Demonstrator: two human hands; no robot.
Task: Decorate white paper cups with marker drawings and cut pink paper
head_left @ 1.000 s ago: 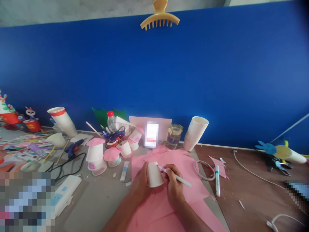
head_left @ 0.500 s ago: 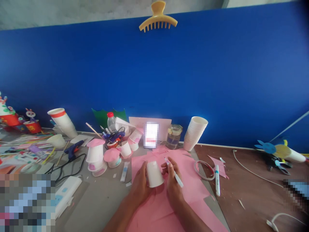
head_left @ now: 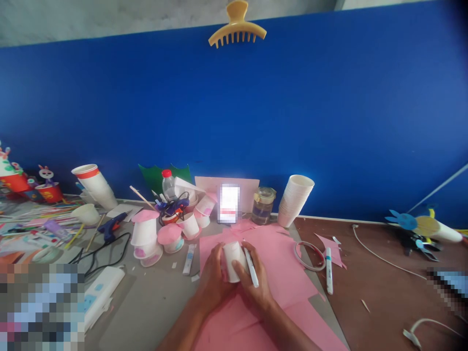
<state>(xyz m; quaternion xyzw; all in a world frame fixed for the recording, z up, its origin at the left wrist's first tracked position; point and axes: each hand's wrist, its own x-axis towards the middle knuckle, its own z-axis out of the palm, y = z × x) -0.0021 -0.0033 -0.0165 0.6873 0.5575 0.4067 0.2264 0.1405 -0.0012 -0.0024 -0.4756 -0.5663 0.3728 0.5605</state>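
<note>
A white paper cup (head_left: 231,254) is between my two hands, low over pink paper (head_left: 281,258). My left hand (head_left: 212,273) is closed around its left side. My right hand (head_left: 260,288) presses a thumb on the front of the cup and holds a white marker pen (head_left: 252,269) among its fingers, slanting along the cup's right side. The right fingertips behind the cup are partly hidden. A second marker (head_left: 329,270) with a blue band lies to the right, near a roll of tape (head_left: 310,267).
Pink-and-white cup models (head_left: 144,231), a glue gun (head_left: 111,226) and a power strip (head_left: 102,295) are to the left. Behind the paper are a lit phone screen (head_left: 229,202), a glass jar (head_left: 263,205) and a leaning stack of paper cups (head_left: 295,201). A blue partition (head_left: 234,117) rises behind.
My right hand has moved left onto the cup, its thumb now against the front. The marker has swung steeper beside the cup. My left hand stays on the cup.
</note>
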